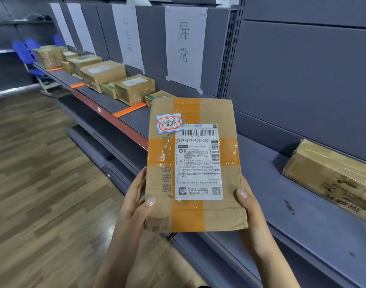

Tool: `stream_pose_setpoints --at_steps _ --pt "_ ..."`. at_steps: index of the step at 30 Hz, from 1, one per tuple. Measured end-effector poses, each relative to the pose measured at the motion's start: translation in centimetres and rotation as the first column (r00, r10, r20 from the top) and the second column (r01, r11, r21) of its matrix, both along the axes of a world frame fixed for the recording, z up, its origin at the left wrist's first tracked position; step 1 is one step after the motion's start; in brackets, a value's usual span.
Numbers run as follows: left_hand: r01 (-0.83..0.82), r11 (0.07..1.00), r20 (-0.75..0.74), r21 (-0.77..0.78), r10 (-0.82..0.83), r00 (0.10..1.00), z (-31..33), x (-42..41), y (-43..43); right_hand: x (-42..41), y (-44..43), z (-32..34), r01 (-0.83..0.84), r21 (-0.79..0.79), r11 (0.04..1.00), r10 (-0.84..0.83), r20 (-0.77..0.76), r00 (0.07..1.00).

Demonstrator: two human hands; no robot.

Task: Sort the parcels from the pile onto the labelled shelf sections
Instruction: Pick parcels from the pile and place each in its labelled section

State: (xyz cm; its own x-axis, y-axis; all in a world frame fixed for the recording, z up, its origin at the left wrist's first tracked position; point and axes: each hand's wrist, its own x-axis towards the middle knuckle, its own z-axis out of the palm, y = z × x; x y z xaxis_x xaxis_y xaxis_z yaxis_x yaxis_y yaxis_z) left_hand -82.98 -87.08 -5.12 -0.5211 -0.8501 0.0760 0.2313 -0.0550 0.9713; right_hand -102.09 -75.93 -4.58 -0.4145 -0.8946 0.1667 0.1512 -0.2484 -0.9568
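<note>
I hold a flat cardboard parcel [193,163] with orange tape, a white shipping label and a small red-and-blue handwritten sticker, raised in front of the grey shelf [261,163]. My left hand [136,196] grips its lower left edge, thumb on top. Gripping the lower right edge is my right hand [249,206], with the thumb on the face. Paper section labels hang on the shelf's back wall; the nearest paper label [185,44] carries two handwritten characters, and another paper label [128,36] hangs to its left.
Several taped parcels [134,88] stand in a row on the shelf to the far left, split by orange tape markers [129,111]. A large brown box [331,179] lies on the shelf at right. Wooden floor on the left; blue chairs [26,53] far back.
</note>
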Motion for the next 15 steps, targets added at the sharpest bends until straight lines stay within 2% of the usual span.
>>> stream_pose_setpoints --at_steps 7,15 --pt "0.003 1.000 -0.036 -0.003 -0.003 0.999 -0.2 -0.3 -5.2 -0.7 -5.6 -0.3 -0.018 0.034 0.999 0.019 -0.040 0.999" --pt "-0.117 0.992 -0.005 0.039 0.118 0.993 -0.4 -0.8 -14.8 -1.7 -15.9 -0.8 -0.064 0.067 0.996 0.066 -0.027 0.997"
